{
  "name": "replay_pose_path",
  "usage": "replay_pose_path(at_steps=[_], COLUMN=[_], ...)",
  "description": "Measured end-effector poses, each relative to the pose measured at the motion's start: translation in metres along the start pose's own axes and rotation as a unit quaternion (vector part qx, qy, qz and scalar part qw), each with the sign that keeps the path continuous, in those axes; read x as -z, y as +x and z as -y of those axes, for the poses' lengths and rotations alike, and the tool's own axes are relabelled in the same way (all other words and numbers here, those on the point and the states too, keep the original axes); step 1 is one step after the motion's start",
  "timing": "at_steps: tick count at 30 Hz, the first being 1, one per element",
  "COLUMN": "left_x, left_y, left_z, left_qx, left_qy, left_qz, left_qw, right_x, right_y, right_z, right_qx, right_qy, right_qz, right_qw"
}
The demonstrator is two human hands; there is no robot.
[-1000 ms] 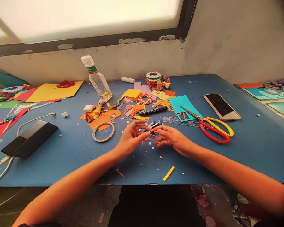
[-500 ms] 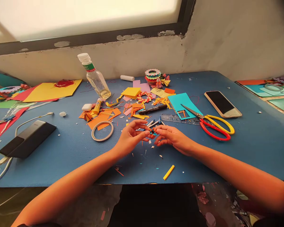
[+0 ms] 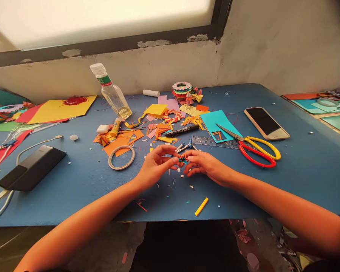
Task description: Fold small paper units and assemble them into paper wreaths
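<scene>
Between my two hands is a small folded paper piece [image 3: 183, 159] in orange and blue, with a dark centre. My left hand [image 3: 159, 163] pinches its left side between thumb and fingers. On its right side, the fingertips of my right hand [image 3: 205, 164] close on it too. My fingers hide part of its shape. Just behind it lie a compass [image 3: 190, 143] with a blue top and a black marker pen [image 3: 182, 131]. Small paper scraps [image 3: 178, 170] are scattered on the blue table [image 3: 87, 196] below my hands.
Red-and-yellow-handled scissors [image 3: 256, 151] rest on a clear ruler [image 3: 200, 140] and cyan paper [image 3: 222, 122]. A phone [image 3: 266, 122] lies at right. Tape [image 3: 110, 160], a bottle [image 3: 113, 96], orange scraps [image 3: 121, 141] and a black power bank [image 3: 31, 168] are at left. A yellow strip [image 3: 201, 206] lies in front.
The view has shifted very slightly. Both hands keep their hold on the folded paper piece, with hardly any movement of the fingers.
</scene>
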State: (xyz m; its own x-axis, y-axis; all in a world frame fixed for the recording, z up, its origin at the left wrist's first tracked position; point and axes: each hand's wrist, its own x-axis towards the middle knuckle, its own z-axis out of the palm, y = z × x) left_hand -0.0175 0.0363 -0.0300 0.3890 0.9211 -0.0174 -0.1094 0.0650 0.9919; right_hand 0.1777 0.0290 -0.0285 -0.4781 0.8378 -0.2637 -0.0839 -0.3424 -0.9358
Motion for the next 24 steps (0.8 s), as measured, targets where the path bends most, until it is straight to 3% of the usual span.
replay_pose_path(at_steps=[24], left_x=[0.0004], left_y=[0.0011], left_z=[-0.0009], left_qx=[-0.005], left_qy=[-0.007], left_qz=[-0.004], left_qw=[1.0], right_x=[-0.0007], right_y=[-0.0001], right_z=[0.0002], right_qx=[0.01], right_qy=[-0.025], right_qz=[-0.015], right_qw=[1.0])
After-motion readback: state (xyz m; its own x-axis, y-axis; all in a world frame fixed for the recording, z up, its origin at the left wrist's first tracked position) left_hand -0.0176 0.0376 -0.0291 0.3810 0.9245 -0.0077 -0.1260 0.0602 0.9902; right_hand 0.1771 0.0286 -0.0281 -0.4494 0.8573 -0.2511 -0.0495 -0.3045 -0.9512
